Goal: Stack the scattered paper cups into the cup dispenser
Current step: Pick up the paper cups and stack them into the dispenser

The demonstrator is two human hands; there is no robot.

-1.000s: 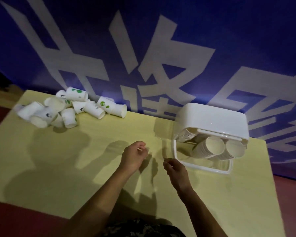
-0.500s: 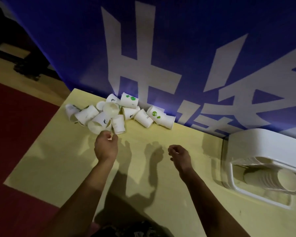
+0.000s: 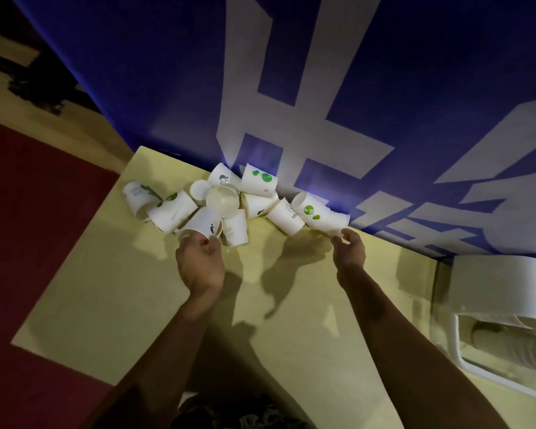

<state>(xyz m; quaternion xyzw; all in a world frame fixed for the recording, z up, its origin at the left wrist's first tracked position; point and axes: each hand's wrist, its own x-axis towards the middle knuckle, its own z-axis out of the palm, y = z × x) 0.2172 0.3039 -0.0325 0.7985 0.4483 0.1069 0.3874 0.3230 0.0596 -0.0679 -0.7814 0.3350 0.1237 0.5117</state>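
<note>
Left hand (image 3: 200, 264): fingers curled round the rim of a lying paper cup (image 3: 202, 224).
Right hand (image 3: 349, 246): pinches the rim of the end cup (image 3: 320, 215).
Paper cups (image 3: 229, 205): heaped at the surface's (image 3: 106, 289) far edge.
Dispenser (image 3: 502, 286): well apart, at right.

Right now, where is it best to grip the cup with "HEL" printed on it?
Probably round the side wall of the HEL cup, coming from the near side. It lies on its side, and its neighbours crowd it left and right, so the near wall is the freest part.
</note>
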